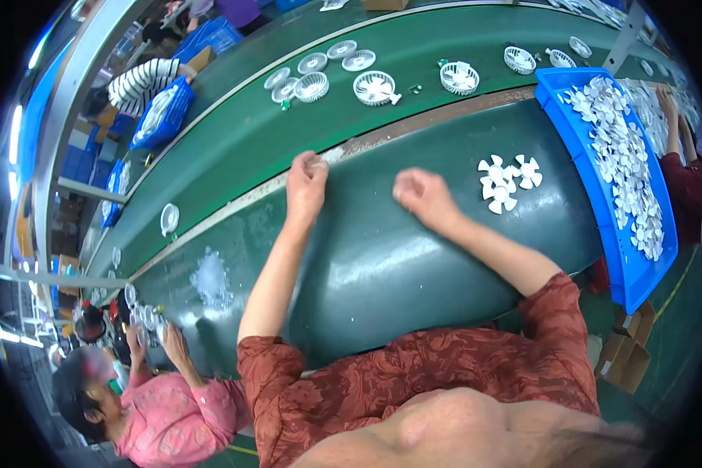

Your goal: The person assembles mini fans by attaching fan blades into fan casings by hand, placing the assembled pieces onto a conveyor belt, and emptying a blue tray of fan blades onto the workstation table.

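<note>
My left hand (307, 187) is raised over the near edge of the conveyor, its fingers curled together; whatever may be in them is too small to make out. To its right, above the dark green work surface (366, 273), my right hand (425, 196) has its fingers bent in toward the thumb. Slight blur hides whether it holds anything. Several white fan blades (501, 186) lie in a small cluster to the right of that hand. Beyond my hands, a round white fan housing (374, 87) with a blade in it sits on the green conveyor (234, 168).
A blue tray (624, 269) heaped with white fan blades stands at the right. More round white grilles (312, 87) rest on the conveyor. A co-worker in pink (175, 409) handles clear parts at the lower left, near a scatter of whitish bits (211, 279). A metal post (62, 117) rises at left.
</note>
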Motion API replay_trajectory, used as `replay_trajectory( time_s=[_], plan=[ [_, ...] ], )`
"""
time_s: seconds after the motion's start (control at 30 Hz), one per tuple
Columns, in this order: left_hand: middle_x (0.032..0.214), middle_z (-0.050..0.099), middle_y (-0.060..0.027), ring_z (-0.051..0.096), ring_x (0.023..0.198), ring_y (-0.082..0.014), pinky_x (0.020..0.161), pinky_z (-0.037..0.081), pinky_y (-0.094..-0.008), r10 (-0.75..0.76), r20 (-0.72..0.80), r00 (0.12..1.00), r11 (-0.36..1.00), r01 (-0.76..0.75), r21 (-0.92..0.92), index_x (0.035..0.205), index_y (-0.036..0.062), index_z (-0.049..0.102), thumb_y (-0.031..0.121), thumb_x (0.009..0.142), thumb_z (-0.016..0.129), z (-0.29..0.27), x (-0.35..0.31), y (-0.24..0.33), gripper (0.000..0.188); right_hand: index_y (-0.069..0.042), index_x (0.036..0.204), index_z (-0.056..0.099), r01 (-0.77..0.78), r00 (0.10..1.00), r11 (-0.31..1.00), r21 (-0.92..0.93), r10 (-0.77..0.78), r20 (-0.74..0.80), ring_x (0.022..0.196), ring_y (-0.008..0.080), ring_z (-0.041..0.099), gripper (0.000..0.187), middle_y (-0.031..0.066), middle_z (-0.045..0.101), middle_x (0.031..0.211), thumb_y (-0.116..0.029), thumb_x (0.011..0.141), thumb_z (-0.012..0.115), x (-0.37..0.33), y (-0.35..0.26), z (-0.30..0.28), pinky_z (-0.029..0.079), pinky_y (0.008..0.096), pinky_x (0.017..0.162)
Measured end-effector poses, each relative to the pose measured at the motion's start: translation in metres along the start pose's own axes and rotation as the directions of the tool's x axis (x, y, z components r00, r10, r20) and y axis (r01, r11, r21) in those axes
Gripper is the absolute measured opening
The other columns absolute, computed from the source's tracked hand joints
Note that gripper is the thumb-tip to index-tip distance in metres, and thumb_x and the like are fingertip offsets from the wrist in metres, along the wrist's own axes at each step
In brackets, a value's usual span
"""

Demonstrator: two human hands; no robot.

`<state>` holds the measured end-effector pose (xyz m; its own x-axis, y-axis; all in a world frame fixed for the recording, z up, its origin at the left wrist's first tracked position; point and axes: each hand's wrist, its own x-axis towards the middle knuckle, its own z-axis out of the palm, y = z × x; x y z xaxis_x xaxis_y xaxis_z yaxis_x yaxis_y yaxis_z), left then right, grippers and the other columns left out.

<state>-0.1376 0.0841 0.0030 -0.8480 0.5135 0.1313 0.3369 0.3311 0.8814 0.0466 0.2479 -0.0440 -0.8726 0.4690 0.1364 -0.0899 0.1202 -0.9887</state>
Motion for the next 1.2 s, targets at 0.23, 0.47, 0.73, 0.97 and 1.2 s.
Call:
replay_trajectory(
  time_s=[0.23, 0.47, 0.73, 0.97, 1.2],
  plan=[
    [0.108, 0.055, -0.0221, 0.052, 0.100, -0.0405, 0.086, 0.043, -0.0475, 0.554, 0.045, 0.831, 0.571, -0.419, 0.706, 0.120, -0.0039, 0.044, 0.011, 0.077, 0.064, 0.034, 0.151, -0.023, 0.050, -0.001, 0.096, 0.056, 0.257, 0.965, 0.947, -0.191, -0.240, 0.108, 0.074, 0.0249, 0.063, 0.015, 0.0124, 0.058, 0.087, -0.002, 0.082, 0.060, -0.024, -0.002, 0.015, 0.050, 0.0340, 0.065],
    [0.084, 0.062, -0.0139, 0.058, 0.082, -0.0334, 0.071, 0.045, -0.0458, 0.517, 0.261, 0.815, 0.213, -0.418, 0.883, 0.085, 0.0033, 0.060, 0.007, 0.078, 0.054, 0.044, 0.170, -0.022, 0.010, -0.003, 0.094, 0.056, 0.283, 0.956, 0.934, -0.217, -0.257, 0.141, 0.077, 0.0282, 0.059, 0.012, 0.0109, 0.057, 0.083, -0.002, 0.082, 0.058, -0.018, -0.004, 0.013, 0.047, 0.0379, 0.067],
    [0.079, 0.061, -0.0156, 0.059, 0.074, -0.0348, 0.063, 0.047, -0.0466, 0.411, 0.265, 0.872, 0.493, -0.457, 0.740, 0.095, 0.0038, 0.056, 0.017, 0.083, 0.061, 0.017, -0.035, 0.058, 0.019, -0.001, 0.093, 0.059, 0.330, 0.944, 0.912, -0.246, -0.312, 0.109, 0.074, 0.0265, 0.061, 0.013, 0.0111, 0.059, 0.082, 0.000, 0.081, 0.059, -0.021, 0.002, 0.010, 0.049, 0.0348, 0.064],
    [0.081, 0.064, -0.0083, 0.064, 0.075, -0.0299, 0.067, 0.050, -0.0417, 0.077, 0.274, 0.959, 0.795, -0.225, 0.564, 0.108, 0.0055, 0.058, 0.021, 0.083, 0.065, 0.004, -0.109, 0.052, 0.030, -0.003, 0.102, 0.058, 0.337, 0.936, 0.794, -0.506, -0.224, 0.270, 0.095, 0.0314, 0.057, 0.026, 0.0138, 0.058, 0.098, -0.008, 0.077, 0.064, -0.028, -0.022, -0.004, 0.047, 0.0413, 0.082],
    [0.101, 0.058, -0.0128, 0.055, 0.097, -0.0320, 0.080, 0.047, -0.0443, 0.213, 0.164, 0.963, 0.602, -0.261, 0.754, 0.104, 0.0036, 0.059, 0.015, 0.081, 0.062, -0.014, -0.100, 0.020, 0.026, -0.007, 0.114, 0.056, 0.186, 0.941, 0.410, -0.893, -0.337, 0.041, 0.111, 0.0359, 0.050, 0.046, 0.0188, 0.052, 0.118, -0.014, 0.071, 0.072, -0.048, -0.039, -0.095, 0.044, 0.0430, 0.092]
  ],
)
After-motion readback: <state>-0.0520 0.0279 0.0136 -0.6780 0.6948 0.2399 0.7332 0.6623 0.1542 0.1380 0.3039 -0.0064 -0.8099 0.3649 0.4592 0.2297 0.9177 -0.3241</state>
